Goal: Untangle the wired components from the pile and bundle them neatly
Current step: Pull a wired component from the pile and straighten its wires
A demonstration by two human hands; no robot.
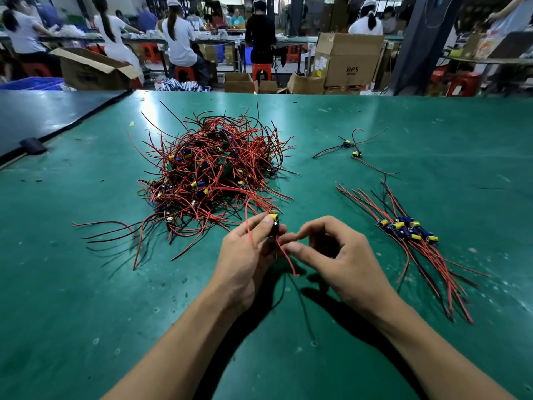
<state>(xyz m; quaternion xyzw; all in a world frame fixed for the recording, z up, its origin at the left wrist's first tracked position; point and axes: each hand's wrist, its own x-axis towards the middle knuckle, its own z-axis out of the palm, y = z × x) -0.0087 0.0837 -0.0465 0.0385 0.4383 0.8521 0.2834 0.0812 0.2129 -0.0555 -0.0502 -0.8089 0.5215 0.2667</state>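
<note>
— Where is the tangle?

— The pile point(213, 171) of red and black wired parts sits left of centre on the green table point(72, 284), with loose ends spilling toward the lower left.

— And the hands?

— Both are at centre frame, just below the pile. The left hand point(245, 255) has its thumb and curled fingers closed round one component point(273, 223), yellow top upward. A red wire point(286, 256) runs down from it, and the right hand point(340, 255) pinches that wire between thumb and forefinger, its other fingers loosely bent.

— Anything sorted?

— On the right a bundle point(409, 229) lies flat with its yellow and blue parts grouped together and its wires fanning to the upper left and lower right. Above it, at upper right, two loose components point(350, 148) lie apart from everything else.

— Beyond the table?

— A cardboard box point(349, 59) and seated workers along the top of the frame.
</note>
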